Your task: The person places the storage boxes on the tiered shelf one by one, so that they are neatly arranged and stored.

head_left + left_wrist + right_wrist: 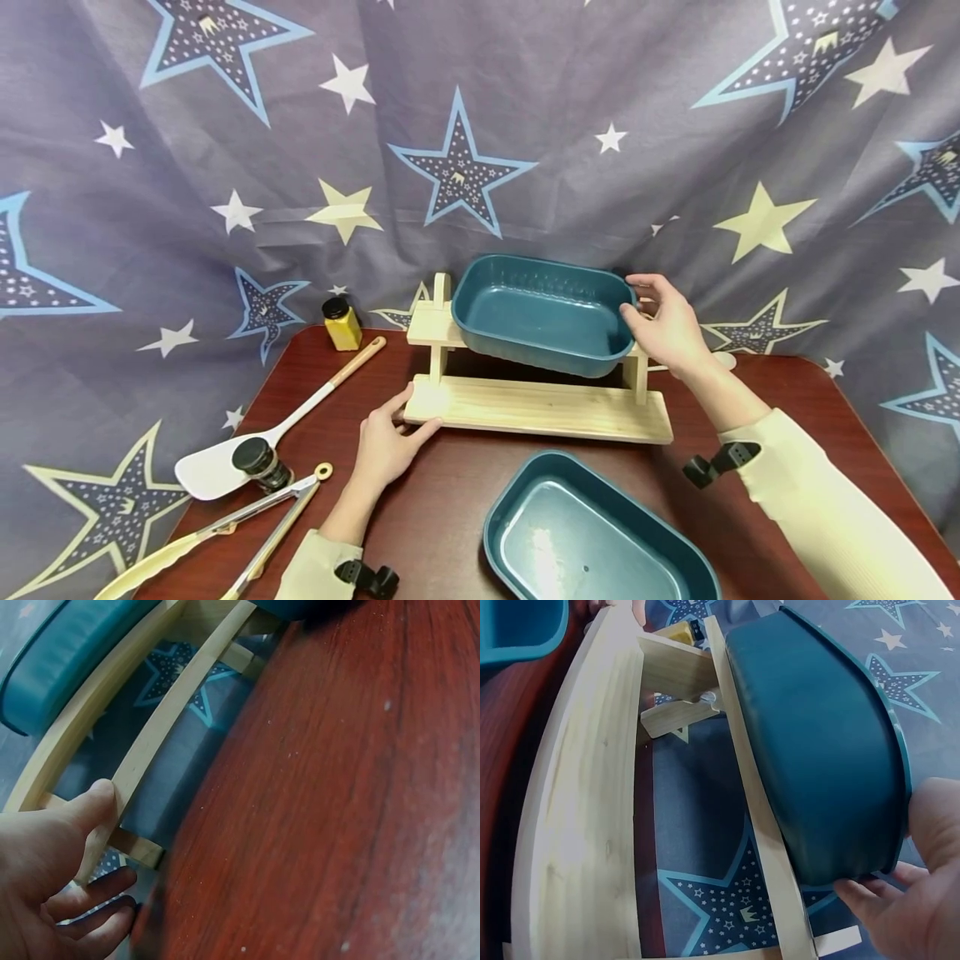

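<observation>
A two-tier wooden rack stands at the back of the table. On its upper tier a teal plastic bin sits, its open top tilted toward me. My right hand grips the bin's right end, thumb at the rim; in the right wrist view its fingers reach under the bin's end. My left hand holds the left end of the rack's lower board, and in the left wrist view the thumb presses on the board's edge. A second teal bin lies on the table in front of the rack.
To the left lie a white spatula with a wooden handle and a pair of tongs. A dark-lidded jar stands by the spatula's blade. A yellow bottle is at the back left. Behind everything hangs a star-patterned cloth.
</observation>
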Available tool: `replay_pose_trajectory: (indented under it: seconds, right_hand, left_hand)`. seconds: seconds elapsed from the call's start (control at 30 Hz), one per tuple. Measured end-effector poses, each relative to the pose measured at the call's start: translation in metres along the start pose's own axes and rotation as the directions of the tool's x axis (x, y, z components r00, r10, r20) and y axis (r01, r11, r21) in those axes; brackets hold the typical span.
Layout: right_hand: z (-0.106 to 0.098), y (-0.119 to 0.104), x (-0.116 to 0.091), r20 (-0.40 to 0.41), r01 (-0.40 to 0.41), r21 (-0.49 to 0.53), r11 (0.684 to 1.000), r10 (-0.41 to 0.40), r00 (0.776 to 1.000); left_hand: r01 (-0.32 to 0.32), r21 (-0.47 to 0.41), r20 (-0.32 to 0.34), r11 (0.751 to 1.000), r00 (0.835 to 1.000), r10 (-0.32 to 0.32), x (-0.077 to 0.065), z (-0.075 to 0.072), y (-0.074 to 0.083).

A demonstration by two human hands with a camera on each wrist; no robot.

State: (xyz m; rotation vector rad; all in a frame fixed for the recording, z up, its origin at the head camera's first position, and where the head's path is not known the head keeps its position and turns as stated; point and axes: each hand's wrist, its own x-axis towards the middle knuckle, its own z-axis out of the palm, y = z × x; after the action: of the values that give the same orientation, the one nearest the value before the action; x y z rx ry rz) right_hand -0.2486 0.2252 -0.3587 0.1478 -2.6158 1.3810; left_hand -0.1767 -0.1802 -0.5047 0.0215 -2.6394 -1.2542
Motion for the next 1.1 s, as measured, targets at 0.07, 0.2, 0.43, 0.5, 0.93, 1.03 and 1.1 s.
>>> replay_pose_trajectory:
  seconds: [0.07, 0.2, 0.43, 0.5, 0.93, 1.03, 1.1]
  right_hand:
    - [0.0, 0.0, 0.002, -0.008, -0.006, -0.008, 1.0, 0.006, 1.0]
    - [-0.001, -0.001, 0.004, -0.035, -0.002, -0.035, 0.999, 0.001, 0.999]
    - [-0.003, -0.008, -0.012, -0.01, 0.005, -0.113, 0.994, -0.006, 1.0]
    - [-0.002, -0.01, -0.016, 0.026, 0.009, -0.126, 0.992, -0.006, 1.0]
    - [0.002, -0.008, -0.014, 0.069, 0.055, -0.196, 0.979, -0.043, 0.997]
    - [0.002, -0.007, -0.011, 0.044, 0.062, -0.205, 0.977, -0.054, 0.998]
    - [0.001, -0.007, -0.009, 0.02, 0.059, -0.202, 0.978, -0.056, 0.998]
  left_hand:
    - [0.0, 0.001, -0.004, 1.0, 1.0, 0.0, 0.0, 0.0, 0.0]
    - [-0.007, -0.006, -0.006, 1.0, 1.0, 0.007, 0.0, 0.001, 0.001]
    - [-0.014, -0.015, 0.004, 1.0, 1.0, 0.014, 0.0, 0.002, 0.001]
    - [-0.015, -0.014, -0.004, 1.0, 1.0, 0.015, 0.0, 0.002, 0.0]
    - [-0.01, -0.004, 0.0, 1.0, 1.0, 0.01, 0.0, 0.001, -0.002]
    - [-0.011, -0.003, -0.002, 1.0, 1.0, 0.011, 0.0, 0.001, -0.003]
    - [-0.01, -0.001, -0.003, 1.0, 1.0, 0.01, 0.0, 0.001, -0.003]
